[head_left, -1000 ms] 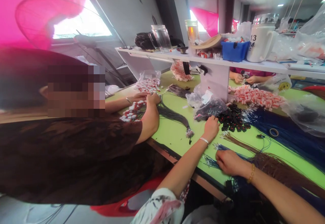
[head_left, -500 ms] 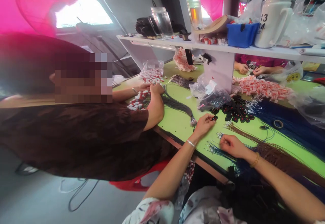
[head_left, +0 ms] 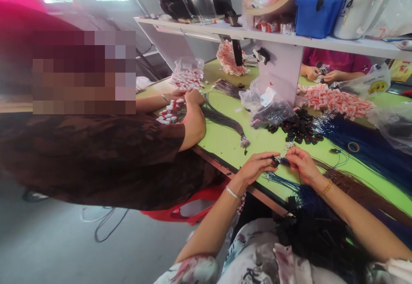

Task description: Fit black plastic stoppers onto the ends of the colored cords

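Observation:
My left hand [head_left: 255, 168] is closed on a small black plastic housing [head_left: 275, 161], held just above the table's near edge. Facing it, my right hand [head_left: 301, 164] pinches dark wires [head_left: 284, 161], their ends close to the housing. Whether the ends touch or enter it I cannot tell. Below my hands lies a bundle of blue wires [head_left: 285, 183] with metal tips. Brown wires [head_left: 343, 176] run off to the right behind my right wrist. A heap of black housings [head_left: 302, 127] lies beyond my hands.
A co-worker in a dark top [head_left: 96, 159] handles red and white connectors [head_left: 170, 111] at left. Another person's hands [head_left: 333, 75] show across the table. Dark blue wires [head_left: 363, 146], a tape ring [head_left: 353, 147], pink connectors [head_left: 337, 101] and a plastic bag [head_left: 267, 108] lie about. A shelf [head_left: 209, 28] stands above.
My right hand has lifted from the blue wires, moving up with wires in its fingers. My left hand has brought the black housing down towards it. The view has tilted downward.

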`<action>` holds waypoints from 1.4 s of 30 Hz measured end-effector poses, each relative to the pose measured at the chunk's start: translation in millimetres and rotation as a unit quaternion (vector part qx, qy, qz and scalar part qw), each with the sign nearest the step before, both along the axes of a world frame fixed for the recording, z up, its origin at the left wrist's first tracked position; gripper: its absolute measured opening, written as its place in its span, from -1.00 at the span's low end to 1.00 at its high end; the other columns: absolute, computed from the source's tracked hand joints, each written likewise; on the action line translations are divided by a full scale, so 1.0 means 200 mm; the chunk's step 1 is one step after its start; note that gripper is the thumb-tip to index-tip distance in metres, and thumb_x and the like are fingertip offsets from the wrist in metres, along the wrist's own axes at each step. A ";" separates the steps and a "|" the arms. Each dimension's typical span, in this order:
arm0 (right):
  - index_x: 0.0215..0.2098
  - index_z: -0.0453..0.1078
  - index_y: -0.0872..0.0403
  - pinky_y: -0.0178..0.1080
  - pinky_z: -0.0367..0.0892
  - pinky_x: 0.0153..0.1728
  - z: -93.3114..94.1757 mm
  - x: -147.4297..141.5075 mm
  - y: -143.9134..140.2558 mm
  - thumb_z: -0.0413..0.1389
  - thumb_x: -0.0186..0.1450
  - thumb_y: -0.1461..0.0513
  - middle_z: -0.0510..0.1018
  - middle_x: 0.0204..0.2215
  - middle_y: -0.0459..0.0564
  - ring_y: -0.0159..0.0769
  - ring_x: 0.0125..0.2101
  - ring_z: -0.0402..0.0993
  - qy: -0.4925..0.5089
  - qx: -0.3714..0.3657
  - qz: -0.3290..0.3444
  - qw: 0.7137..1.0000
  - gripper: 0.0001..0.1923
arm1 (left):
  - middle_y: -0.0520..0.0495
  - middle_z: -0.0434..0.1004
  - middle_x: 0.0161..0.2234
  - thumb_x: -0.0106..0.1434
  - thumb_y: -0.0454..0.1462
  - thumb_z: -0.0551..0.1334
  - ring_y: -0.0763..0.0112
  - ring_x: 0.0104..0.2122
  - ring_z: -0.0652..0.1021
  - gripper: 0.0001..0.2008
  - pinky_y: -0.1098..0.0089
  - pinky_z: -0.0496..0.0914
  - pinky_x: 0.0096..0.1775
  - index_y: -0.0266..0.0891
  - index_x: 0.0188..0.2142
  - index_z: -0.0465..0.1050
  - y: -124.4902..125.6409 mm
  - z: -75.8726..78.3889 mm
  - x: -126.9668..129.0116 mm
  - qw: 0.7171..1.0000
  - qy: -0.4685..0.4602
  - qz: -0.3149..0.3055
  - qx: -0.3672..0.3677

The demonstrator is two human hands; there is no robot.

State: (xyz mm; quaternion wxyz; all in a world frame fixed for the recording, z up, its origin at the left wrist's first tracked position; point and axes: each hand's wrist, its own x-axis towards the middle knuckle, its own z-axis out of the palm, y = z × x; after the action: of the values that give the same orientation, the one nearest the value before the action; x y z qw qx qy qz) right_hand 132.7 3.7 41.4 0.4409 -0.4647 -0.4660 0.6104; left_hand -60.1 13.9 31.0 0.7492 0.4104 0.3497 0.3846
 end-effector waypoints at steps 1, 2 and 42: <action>-0.43 0.27 0.07 -0.39 -0.03 -0.66 0.01 0.00 0.00 0.19 0.07 0.06 0.19 -0.64 -0.24 -0.52 -0.67 0.01 -0.015 0.013 -0.001 1.000 -0.71 | -0.03 0.45 -0.38 0.04 -0.30 0.35 0.45 -0.38 0.49 -0.63 0.30 0.44 -0.21 -0.30 -0.11 0.51 -0.01 0.01 0.02 1.000 -0.020 0.006 -0.014; -0.44 0.28 0.08 -0.39 -0.02 -0.65 0.01 0.00 -0.01 0.17 0.08 0.06 0.21 -0.64 -0.23 -0.51 -0.67 0.02 -0.035 0.032 0.000 0.999 -0.72 | 0.00 0.43 -0.41 0.03 -0.31 0.35 0.48 -0.41 0.48 -0.63 0.34 0.45 -0.25 -0.28 -0.11 0.50 -0.02 0.01 0.03 0.999 -0.039 0.020 -0.023; -0.54 0.27 0.11 -0.39 0.01 -0.58 0.02 0.00 -0.06 0.02 0.22 0.27 0.30 -0.66 -0.18 -0.49 -0.64 0.09 -0.324 0.300 0.033 0.897 -0.82 | 0.03 0.44 -0.46 -0.01 -0.18 0.41 0.61 -0.54 0.37 -0.65 0.52 0.24 -0.44 -0.30 -0.25 0.47 -0.14 -0.03 0.22 0.982 -0.043 0.182 0.011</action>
State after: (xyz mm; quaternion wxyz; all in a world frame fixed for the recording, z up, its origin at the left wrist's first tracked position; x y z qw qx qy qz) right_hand 133.2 -9.2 44.7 0.3639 -0.4671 -0.7587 0.2715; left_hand -16.8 -13.4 24.1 0.6764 0.3308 0.3820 0.5358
